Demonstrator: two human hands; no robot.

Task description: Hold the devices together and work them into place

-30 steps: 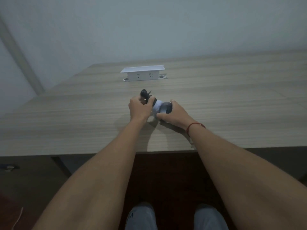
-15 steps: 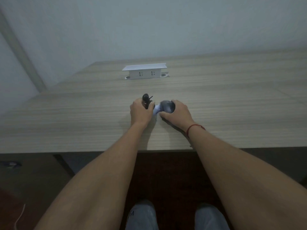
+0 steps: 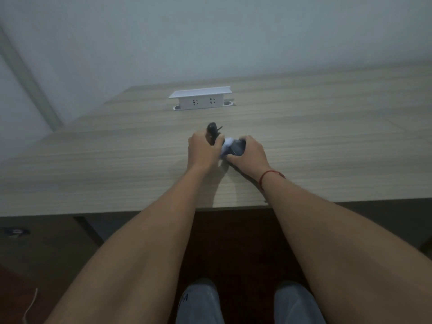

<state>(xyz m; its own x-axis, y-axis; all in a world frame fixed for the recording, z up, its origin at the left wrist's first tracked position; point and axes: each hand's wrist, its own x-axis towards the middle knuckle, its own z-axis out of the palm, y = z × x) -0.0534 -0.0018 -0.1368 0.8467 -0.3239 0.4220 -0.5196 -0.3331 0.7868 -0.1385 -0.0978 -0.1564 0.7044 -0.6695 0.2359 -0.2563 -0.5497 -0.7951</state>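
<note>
Seemingly small and light, a dark grey and white object (image 3: 233,148) lies on the wooden tabletop (image 3: 117,164), well in front of the white socket box (image 3: 200,99) that rises from the tabletop's far middle. The right hand (image 3: 251,155) curls over its dark rounded end, fingers wrapped round it. The left hand (image 3: 203,149), just beside, grips a thin black piece (image 3: 213,132) that sticks up past the knuckles; what exactly this piece is cannot be told. The object looks like hard, smooth plastic, likely stiff and a little slippery, so the rounded body seems the best place to hold. A red string (image 3: 271,175) circles the right wrist.
</note>
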